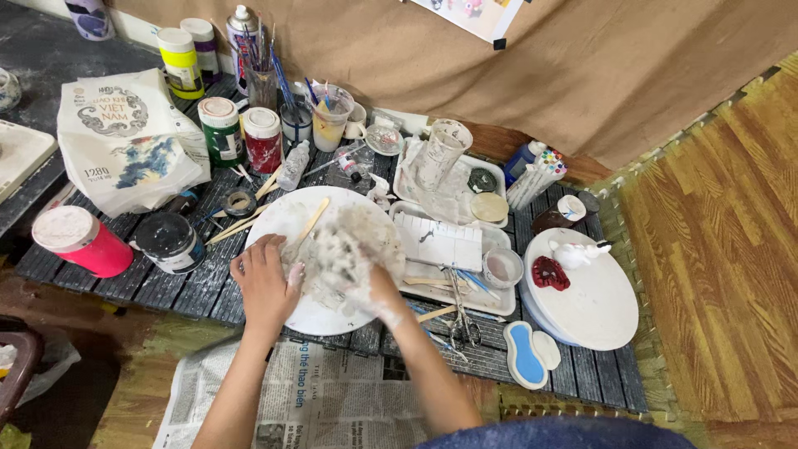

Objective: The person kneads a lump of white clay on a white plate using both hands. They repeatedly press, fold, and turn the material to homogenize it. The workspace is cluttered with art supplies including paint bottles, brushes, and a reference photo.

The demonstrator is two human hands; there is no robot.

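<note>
Two hands, left hand [266, 281] and right hand [370, 287], spread, pressing one clay lump [345, 249] on one round board [320, 218].

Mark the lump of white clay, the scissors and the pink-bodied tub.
lump of white clay [349, 249], head view, on its top surface.
scissors [464, 320], head view, near the pivot above the handles.
pink-bodied tub [93, 249], head view, on its pink side wall.
</note>
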